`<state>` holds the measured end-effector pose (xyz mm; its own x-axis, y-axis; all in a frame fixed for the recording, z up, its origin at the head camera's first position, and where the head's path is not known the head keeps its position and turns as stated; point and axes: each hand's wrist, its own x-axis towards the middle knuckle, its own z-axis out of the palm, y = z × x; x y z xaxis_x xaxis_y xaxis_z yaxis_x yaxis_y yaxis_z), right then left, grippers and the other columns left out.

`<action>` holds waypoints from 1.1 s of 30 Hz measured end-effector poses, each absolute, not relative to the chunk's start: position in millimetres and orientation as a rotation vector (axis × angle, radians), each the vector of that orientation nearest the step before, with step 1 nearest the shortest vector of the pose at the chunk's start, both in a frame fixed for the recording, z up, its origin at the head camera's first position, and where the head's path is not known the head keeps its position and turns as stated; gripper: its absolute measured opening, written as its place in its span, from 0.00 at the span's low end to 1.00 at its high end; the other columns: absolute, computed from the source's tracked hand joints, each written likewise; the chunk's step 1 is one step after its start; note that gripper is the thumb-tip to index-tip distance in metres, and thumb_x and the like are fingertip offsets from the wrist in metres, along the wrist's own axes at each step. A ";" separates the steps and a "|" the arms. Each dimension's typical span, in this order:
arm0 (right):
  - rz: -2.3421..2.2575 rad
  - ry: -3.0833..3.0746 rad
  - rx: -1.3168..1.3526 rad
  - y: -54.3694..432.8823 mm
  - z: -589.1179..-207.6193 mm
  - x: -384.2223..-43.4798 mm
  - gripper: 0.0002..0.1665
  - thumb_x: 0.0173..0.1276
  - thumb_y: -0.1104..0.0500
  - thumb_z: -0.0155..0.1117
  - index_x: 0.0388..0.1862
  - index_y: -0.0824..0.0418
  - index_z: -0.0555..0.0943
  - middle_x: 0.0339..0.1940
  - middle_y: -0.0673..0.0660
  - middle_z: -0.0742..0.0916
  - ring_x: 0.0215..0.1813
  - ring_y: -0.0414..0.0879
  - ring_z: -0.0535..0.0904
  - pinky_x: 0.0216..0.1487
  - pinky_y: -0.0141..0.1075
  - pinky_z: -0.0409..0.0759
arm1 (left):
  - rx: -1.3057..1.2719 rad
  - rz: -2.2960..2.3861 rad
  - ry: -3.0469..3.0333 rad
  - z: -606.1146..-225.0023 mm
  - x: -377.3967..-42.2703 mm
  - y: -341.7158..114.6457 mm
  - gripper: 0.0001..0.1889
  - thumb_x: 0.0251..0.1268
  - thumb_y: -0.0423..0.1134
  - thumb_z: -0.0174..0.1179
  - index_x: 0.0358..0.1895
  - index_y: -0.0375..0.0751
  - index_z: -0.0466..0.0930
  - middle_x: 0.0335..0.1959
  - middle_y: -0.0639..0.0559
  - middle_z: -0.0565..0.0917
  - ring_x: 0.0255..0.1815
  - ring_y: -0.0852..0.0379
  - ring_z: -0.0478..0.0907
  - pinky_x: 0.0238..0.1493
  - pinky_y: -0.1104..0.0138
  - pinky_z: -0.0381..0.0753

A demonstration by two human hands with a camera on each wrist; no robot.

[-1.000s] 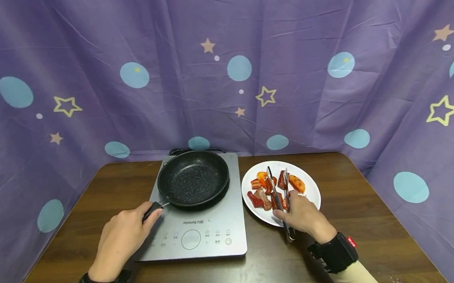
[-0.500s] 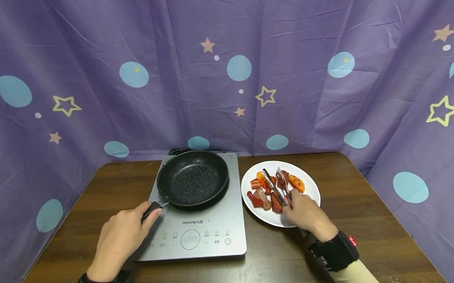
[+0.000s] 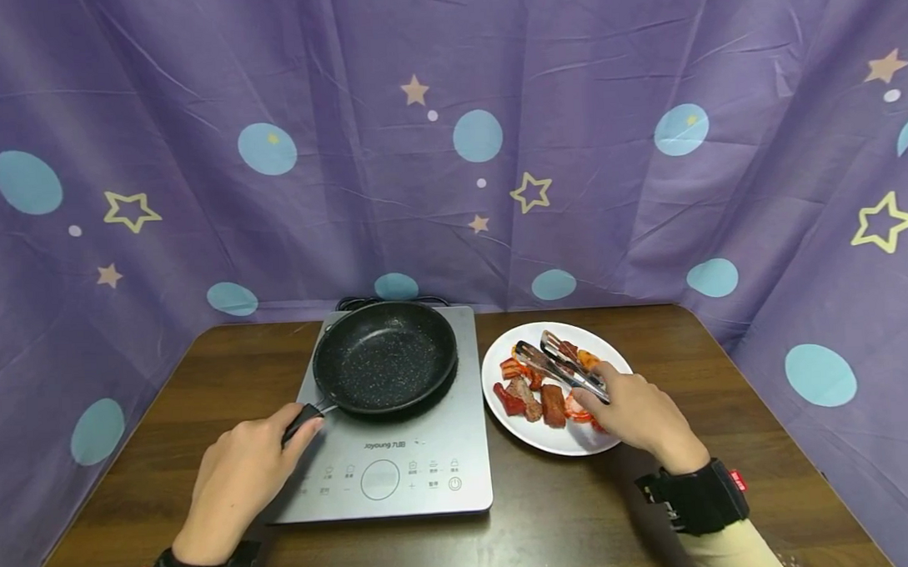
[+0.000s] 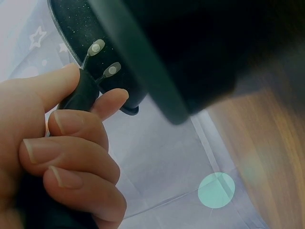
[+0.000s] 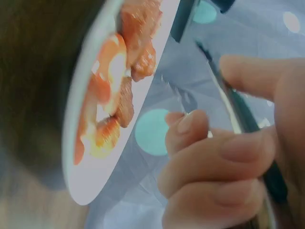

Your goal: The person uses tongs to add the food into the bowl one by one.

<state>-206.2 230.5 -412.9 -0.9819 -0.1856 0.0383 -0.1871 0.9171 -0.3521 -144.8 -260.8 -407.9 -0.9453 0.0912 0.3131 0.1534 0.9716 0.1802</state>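
My left hand grips the black handle of a frying pan, its fingers curled round it in the left wrist view. The speckled dark pan has no food in it and rests on a silver induction cooker. My right hand holds metal tongs over a white plate. The tongs' two arms are spread, their tips above the far side of the food. On the plate lie pieces of meat, a red sausage-like piece and orange-red slices.
The wooden table carries the cooker on the left and the plate on the right. A black cord lies behind the cooker. A purple curtain with stars and dots hangs behind the table and along its sides.
My right hand has shifted right with the tongs, which now slant more to the left over the plate's far side. The left hand and the pan stay in place.
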 end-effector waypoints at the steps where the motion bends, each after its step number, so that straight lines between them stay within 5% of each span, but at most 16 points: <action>1: 0.556 -3.068 0.312 231.8 -410.9 -205.5 0.36 0.79 0.38 0.62 0.70 0.63 0.76 0.48 0.65 0.89 0.46 0.62 0.88 0.38 0.60 0.82 | -0.180 -0.290 -2.815 -408.0 -144.8 -260.9 0.22 0.77 0.57 0.64 0.57 0.43 0.87 0.11 0.55 0.69 0.12 0.56 0.66 0.12 0.61 0.60; 11: 0.433 -3.053 0.413 241.1 -394.4 -199.4 0.35 0.79 0.37 0.63 0.73 0.56 0.77 0.56 0.65 0.90 0.52 0.67 0.88 0.42 0.64 0.82 | -0.185 -0.278 -2.812 -409.7 -144.4 -262.0 0.23 0.77 0.57 0.65 0.59 0.43 0.87 0.10 0.56 0.66 0.12 0.57 0.66 0.12 0.62 0.60; 21: 0.461 -3.066 0.549 232.1 -386.2 -190.0 0.26 0.76 0.39 0.68 0.65 0.50 0.83 0.48 0.52 0.91 0.45 0.50 0.88 0.40 0.55 0.83 | -0.174 -0.280 -2.819 -408.6 -144.0 -261.7 0.23 0.77 0.58 0.64 0.59 0.43 0.87 0.10 0.56 0.67 0.12 0.57 0.67 0.12 0.61 0.61; 33: 0.363 -3.092 0.609 223.8 -390.3 -187.1 0.22 0.74 0.40 0.70 0.61 0.47 0.88 0.49 0.51 0.91 0.49 0.54 0.89 0.45 0.58 0.84 | -0.180 -0.274 -2.805 -408.9 -144.2 -261.2 0.23 0.76 0.57 0.65 0.58 0.42 0.87 0.09 0.56 0.66 0.11 0.57 0.66 0.12 0.61 0.60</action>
